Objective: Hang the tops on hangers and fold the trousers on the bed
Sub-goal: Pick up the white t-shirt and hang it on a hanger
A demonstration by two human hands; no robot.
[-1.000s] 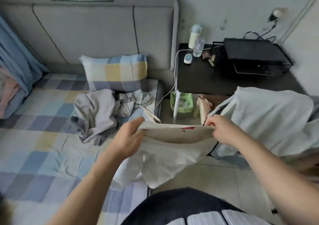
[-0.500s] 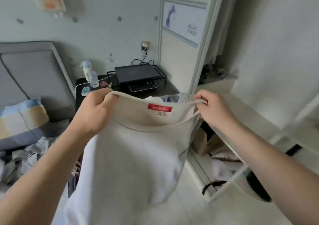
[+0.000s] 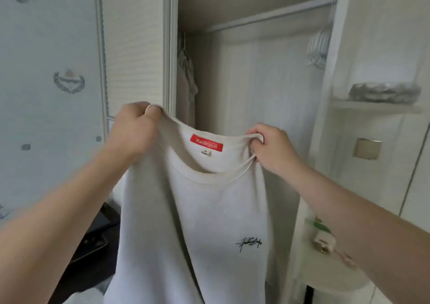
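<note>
Cream top (image 3: 193, 222) held up | left hand (image 3: 132, 129) grip pinching collar (image 3: 216, 179) | right hand (image 3: 272, 150) likewise | blurred hangers (image 3: 318, 45), perhaps, behind

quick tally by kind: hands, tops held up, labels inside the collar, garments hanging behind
hands: 2, left hand and right hand
top held up by the collar: 1
collar labels: 2, red label and white size tag
hanging garment: 1
total: 6

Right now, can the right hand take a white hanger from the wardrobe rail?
Probably not yet: the right hand grips the cream sweatshirt by its collar. Nothing seems to block the way to the white hangers.
</note>
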